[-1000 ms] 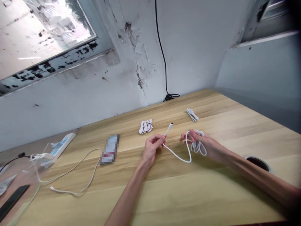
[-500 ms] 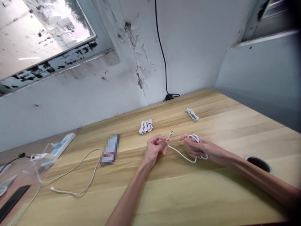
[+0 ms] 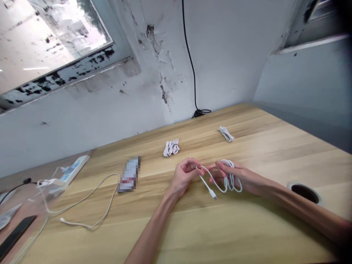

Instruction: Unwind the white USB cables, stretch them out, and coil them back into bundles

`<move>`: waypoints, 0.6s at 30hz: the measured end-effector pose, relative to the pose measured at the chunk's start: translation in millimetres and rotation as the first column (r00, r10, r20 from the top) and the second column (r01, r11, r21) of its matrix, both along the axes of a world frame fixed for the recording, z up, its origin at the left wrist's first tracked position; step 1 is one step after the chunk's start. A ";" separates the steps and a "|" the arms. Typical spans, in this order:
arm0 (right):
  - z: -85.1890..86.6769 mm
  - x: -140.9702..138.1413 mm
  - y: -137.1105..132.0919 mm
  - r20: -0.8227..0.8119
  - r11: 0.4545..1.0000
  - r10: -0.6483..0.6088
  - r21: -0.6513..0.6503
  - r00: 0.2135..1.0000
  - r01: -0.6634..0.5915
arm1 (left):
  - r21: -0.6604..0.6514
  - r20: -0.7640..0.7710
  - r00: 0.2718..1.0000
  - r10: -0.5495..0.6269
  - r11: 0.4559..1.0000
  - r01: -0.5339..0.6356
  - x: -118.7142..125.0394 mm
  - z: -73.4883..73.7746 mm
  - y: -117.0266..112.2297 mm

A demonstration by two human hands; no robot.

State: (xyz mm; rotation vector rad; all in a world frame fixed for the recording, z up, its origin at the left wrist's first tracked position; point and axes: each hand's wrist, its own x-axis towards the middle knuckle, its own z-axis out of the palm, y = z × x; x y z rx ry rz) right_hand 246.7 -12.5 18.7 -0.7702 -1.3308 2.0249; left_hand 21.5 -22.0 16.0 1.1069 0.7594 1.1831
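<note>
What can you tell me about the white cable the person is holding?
The white cable is thin, with a smooth, rubbery look. Loose loops are gathered in the right hand, and a strand runs across to the left hand, whose fingers pinch it. Past that pinch, a short length ends in a white plug over the wooden tabletop; whether the plug touches the wood is hard to tell.

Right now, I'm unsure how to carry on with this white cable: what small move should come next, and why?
Probably feed the loose span from your left hand into the loops of white cable in your right hand: the loops are already gathered there, while the white plug dangles free.
</note>
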 end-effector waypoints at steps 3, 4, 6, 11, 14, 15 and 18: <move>-2.1 -0.8 -0.7 -0.014 0.997 0.039 -0.073 0.999 -0.040 | -0.046 -0.068 0.997 -0.027 0.999 0.023 1.3 3.5 -1.9; -1.7 -1.4 -1.0 -0.011 0.997 0.039 -0.061 0.999 -0.040 | -0.049 -0.087 0.996 -0.032 0.998 0.028 1.6 4.9 -1.9; -0.4 -2.9 -1.4 -0.016 0.999 0.026 -0.021 1.000 -0.027 | -0.044 -0.114 0.993 -0.031 0.999 0.027 1.9 7.2 -1.3; -1.5 -6.3 -1.0 -0.076 0.999 -0.043 0.018 0.996 0.045 | -0.019 -0.158 0.987 -0.034 0.999 0.031 3.9 8.0 -0.2; -2.7 -7.6 -1.1 -0.047 0.997 -0.058 0.041 0.997 0.060 | 0.053 -0.262 0.965 -0.006 0.998 0.020 6.0 6.1 -1.8; -2.7 -8.0 -1.3 -0.032 0.997 -0.054 0.050 0.998 0.055 | 0.064 -0.281 0.960 0.005 0.998 0.013 6.8 5.4 -2.6; -3.7 -9.8 -2.5 -0.028 0.996 -0.074 0.041 0.997 0.075 | -0.001 -0.282 0.959 -0.028 1.000 0.028 10.1 3.9 -5.6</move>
